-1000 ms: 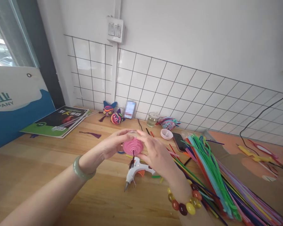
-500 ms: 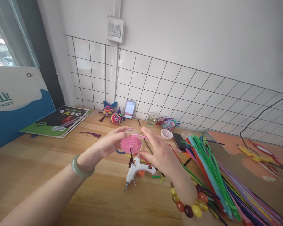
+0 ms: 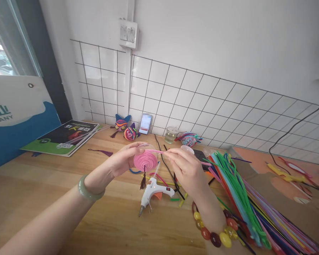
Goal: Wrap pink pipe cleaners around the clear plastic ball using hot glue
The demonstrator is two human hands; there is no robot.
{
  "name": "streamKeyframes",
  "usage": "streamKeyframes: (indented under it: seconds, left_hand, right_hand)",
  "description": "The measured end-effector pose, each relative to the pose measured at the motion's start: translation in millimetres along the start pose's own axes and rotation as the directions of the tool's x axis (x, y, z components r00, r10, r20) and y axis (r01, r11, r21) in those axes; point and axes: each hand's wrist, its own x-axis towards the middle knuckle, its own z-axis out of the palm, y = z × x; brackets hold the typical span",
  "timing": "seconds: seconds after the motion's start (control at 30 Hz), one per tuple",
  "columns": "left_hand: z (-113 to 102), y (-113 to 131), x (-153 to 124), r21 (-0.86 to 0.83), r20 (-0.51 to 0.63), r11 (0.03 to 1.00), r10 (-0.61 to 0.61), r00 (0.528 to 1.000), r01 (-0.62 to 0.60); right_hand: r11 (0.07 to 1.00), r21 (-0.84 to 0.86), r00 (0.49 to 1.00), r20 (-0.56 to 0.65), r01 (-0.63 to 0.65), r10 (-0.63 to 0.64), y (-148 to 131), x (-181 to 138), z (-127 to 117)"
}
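My left hand [image 3: 126,157] grips a round clear ball-like form, its lower part covered by a pink pipe cleaner coil [image 3: 145,161]. A dark tassel [image 3: 143,180] hangs from the middle of the coil. From the top of the coil a loose pink pipe cleaner [image 3: 156,151] runs to the right. My right hand [image 3: 187,170] pinches that strand between thumb and fingers, and its end sticks out past the knuckles. Below the coil, on the table, lies a white glue gun [image 3: 154,191] with its nozzle toward me.
Many coloured pipe cleaners [image 3: 236,194] lie in a bundle at right. Several cut pieces surround the glue gun. Along the wall stand yarn-like ornaments [image 3: 131,132], a phone [image 3: 145,124] and a glass jar [image 3: 171,135]. At left lie a book [image 3: 69,132] and a tassel [image 3: 105,153].
My right hand has closed from a spread pose into a pinch on the pink strand, which now stretches out to the right. My left hand keeps its hold on the coil.
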Motion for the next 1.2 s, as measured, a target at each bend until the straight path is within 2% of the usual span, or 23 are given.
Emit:
streamKeyframes:
  seconds: [0.1,0.3,0.57,0.7,0.8,0.97,1.03,1.1,1.13,1.17,1.2]
  left_hand:
    - [-1,-1,1,-0.023,-0.008,0.999,0.030,1.000,-0.030]
    - [-3,-3,2,-0.043,0.066,0.995,0.095,0.993,-0.093]
    - [-15,-12,5,-0.085,0.090,0.989,0.131,0.987,-0.123]
    - [-17,-13,4,-0.082,0.128,0.981,0.184,0.975,-0.175]
    - [-16,-12,5,-0.077,0.130,0.977,0.208,0.969,-0.199]
    - [-14,-10,6,-0.094,0.094,0.968,0.241,0.966,-0.232]
    - [-14,-8,6,-0.116,0.060,0.966,0.239,0.969,-0.231]
    - [-12,-6,5,-0.136,0.046,0.964,0.237,0.970,-0.229]
    - [-11,-5,5,-0.142,0.045,0.962,0.244,0.969,-0.235]
    - [-11,-4,4,-0.145,0.045,0.959,0.252,0.967,-0.243]
    - [-10,-2,4,-0.145,0.042,0.957,0.262,0.964,-0.253]
  right_hand:
    - [1.000,-0.013,1.000,-0.013,0.015,-0.015,-3,1,2]
    - [0.999,-0.011,0.998,-0.035,0.046,-0.046,-8,2,7]
    - [0.999,-0.018,0.996,-0.086,0.032,-0.033,-18,6,4]
    - [1.000,0.005,0.985,-0.171,0.016,-0.015,-24,7,1]
    - [0.998,0.030,0.970,-0.237,0.062,-0.053,-28,5,-1]
    - [0.991,0.088,0.941,-0.333,0.098,-0.064,-27,2,-1]
    - [0.988,0.143,0.970,-0.244,0.053,-0.016,-22,1,2]
    - [0.970,0.228,0.995,-0.034,-0.084,0.094,-16,1,7]
    - [0.946,0.265,0.981,0.102,-0.186,0.165,-12,1,9]
    - [0.911,0.284,0.941,0.243,-0.300,0.234,-8,0,12]
    - [0.867,0.278,0.874,0.386,-0.414,0.293,-4,-1,15]
